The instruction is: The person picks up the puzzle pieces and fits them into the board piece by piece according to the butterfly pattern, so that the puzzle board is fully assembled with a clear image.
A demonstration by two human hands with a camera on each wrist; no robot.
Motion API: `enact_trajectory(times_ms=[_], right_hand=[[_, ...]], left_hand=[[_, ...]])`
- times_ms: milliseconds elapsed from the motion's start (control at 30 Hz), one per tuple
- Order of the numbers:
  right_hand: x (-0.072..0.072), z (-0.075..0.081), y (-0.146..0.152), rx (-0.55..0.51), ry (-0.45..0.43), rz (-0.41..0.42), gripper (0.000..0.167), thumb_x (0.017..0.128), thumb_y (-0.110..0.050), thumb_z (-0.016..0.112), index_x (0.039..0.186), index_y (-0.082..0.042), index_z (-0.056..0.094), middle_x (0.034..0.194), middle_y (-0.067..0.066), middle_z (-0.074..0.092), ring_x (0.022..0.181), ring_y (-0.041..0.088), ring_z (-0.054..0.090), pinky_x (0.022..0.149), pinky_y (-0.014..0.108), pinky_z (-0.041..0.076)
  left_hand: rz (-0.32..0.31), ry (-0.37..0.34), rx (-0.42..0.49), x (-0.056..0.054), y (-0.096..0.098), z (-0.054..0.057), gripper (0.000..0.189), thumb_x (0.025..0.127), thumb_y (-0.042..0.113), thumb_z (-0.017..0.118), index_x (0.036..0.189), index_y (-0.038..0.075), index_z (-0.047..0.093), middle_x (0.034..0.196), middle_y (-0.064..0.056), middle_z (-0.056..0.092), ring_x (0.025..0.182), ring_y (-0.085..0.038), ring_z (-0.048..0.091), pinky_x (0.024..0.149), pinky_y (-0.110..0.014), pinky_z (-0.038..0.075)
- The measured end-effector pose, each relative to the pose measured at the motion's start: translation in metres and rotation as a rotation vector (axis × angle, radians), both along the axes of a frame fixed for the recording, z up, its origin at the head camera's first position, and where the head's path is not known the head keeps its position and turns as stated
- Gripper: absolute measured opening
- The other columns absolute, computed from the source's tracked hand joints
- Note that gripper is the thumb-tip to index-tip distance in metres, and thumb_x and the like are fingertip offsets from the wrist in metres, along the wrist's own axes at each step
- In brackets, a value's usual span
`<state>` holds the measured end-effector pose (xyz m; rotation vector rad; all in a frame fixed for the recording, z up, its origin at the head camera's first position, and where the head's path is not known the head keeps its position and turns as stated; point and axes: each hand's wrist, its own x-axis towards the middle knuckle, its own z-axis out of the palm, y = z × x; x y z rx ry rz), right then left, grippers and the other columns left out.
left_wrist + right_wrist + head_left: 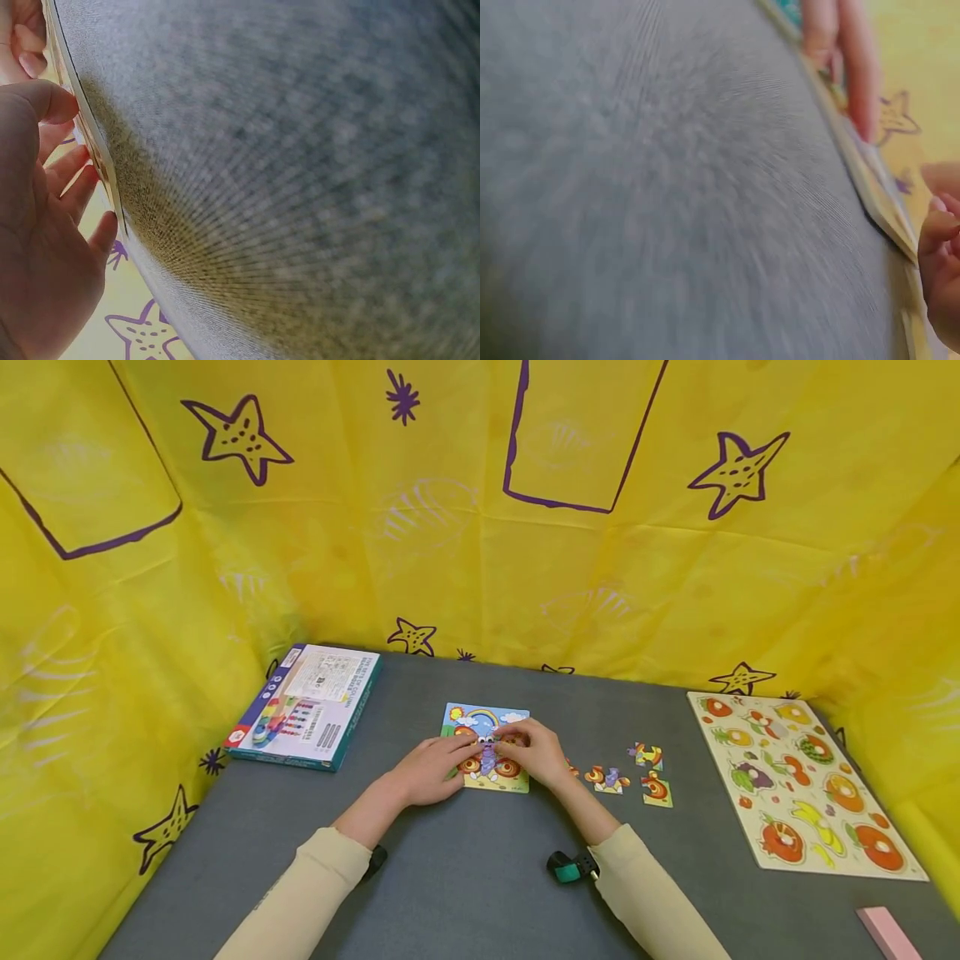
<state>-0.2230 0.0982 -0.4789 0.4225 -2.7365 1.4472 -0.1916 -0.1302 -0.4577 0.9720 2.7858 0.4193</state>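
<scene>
A square butterfly jigsaw puzzle (491, 782) lies on the dark table, with a rainbow, sun and clouds along its upper part. The left hand (431, 770) rests on its left side, fingers reaching straight across towards the butterfly's middle. From the right comes the right hand (536, 752), thumb and fingers curled at the butterfly's head, where they pinch a puzzle piece (486, 741) with eyes on it. Part of that piece is hidden by the fingertips. In both wrist views the board appears edge-on beside the hands.
Several loose puzzle pieces (657, 790) lie right of the board. A boxed toy (315, 706) sits at the back left. On the right is a wooden fruit board (806, 785), with a pink block (888, 933) near the front corner. A yellow patterned cloth (480, 568) surrounds the table.
</scene>
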Motion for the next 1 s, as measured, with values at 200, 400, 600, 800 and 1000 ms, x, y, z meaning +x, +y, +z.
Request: enact_trajectory(times_ms=[200, 400, 600, 800, 1000], right_hand=[[0.009, 0.005, 0.039, -0.182, -0.136, -0.192, 0.018, 0.089, -0.024, 0.073, 0.101, -0.011, 0.075, 0.086, 0.002, 0.066, 0.069, 0.012, 0.055, 0.06, 0.023, 0.043], [0.017, 0.008, 0.103, 0.038, 0.007, -0.277, 0.023, 0.091, -0.025, 0.07, 0.108, -0.01, 0.073, 0.101, 0.009, 0.067, 0.081, 0.021, 0.057, 0.072, 0.033, 0.043], [0.026, 0.009, 0.168, 0.217, 0.109, -0.375, 0.035, 0.087, -0.016, 0.073, 0.115, 0.003, 0.067, 0.113, 0.028, 0.061, 0.106, 0.042, 0.052, 0.091, 0.053, 0.037], [0.035, 0.012, 0.195, 0.306, -0.036, -0.348, 0.057, 0.084, -0.028, 0.077, 0.122, 0.01, 0.059, 0.118, 0.033, 0.055, 0.103, 0.044, 0.054, 0.087, 0.054, 0.042], [0.036, 0.01, 0.197, 0.323, -0.105, -0.378, 0.06, 0.082, -0.03, 0.079, 0.12, 0.011, 0.059, 0.111, 0.031, 0.056, 0.095, 0.039, 0.053, 0.078, 0.047, 0.043]], left_hand=[[0.001, -0.002, -0.029, 0.0, 0.001, 0.0, 0.055, 0.097, 0.024, 0.051, 0.151, 0.019, 0.041, 0.155, -0.006, 0.036, 0.142, -0.024, 0.031, 0.112, -0.049, 0.026], [-0.007, 0.014, -0.021, 0.001, 0.0, 0.0, 0.054, 0.096, 0.022, 0.051, 0.15, 0.019, 0.043, 0.154, -0.008, 0.036, 0.141, -0.025, 0.032, 0.111, -0.05, 0.026], [-0.018, 0.023, -0.025, 0.001, 0.002, -0.001, 0.053, 0.097, 0.022, 0.051, 0.149, 0.018, 0.044, 0.154, -0.009, 0.036, 0.141, -0.026, 0.032, 0.111, -0.05, 0.026], [-0.021, 0.033, -0.016, 0.001, 0.0, -0.003, 0.053, 0.097, 0.022, 0.051, 0.149, 0.018, 0.044, 0.154, -0.01, 0.036, 0.141, -0.027, 0.032, 0.111, -0.051, 0.027], [-0.027, 0.03, -0.013, 0.001, 0.0, -0.002, 0.053, 0.097, 0.023, 0.051, 0.149, 0.019, 0.043, 0.154, -0.009, 0.036, 0.141, -0.026, 0.032, 0.111, -0.051, 0.027]])
